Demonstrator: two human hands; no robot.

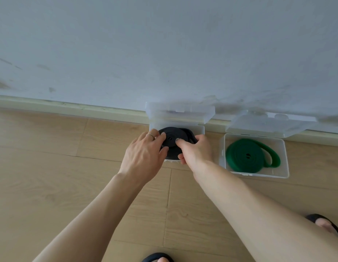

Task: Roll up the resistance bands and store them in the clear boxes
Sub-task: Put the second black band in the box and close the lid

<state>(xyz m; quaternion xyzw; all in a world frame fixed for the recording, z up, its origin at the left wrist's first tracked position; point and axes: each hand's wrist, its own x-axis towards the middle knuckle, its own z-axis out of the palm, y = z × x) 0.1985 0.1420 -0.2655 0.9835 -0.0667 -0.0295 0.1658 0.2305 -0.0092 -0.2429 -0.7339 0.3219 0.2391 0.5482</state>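
Observation:
A rolled black resistance band (173,138) lies inside the left clear box (200,129), whose lid (180,112) leans open against the wall. My left hand (145,154) holds the roll's left side, fingers and thumb curled on it. My right hand (196,150) grips the right side, with one finger pressing the top of the roll. A rolled green band (247,156) sits in the right clear box (283,159), its lid (268,122) open too, with a loose loop sticking out to the right.
Both boxes stand on a light wooden floor (51,167) against the skirting board (70,107) of a white wall. My feet in black sandals (327,225) are at the bottom edge and lower right.

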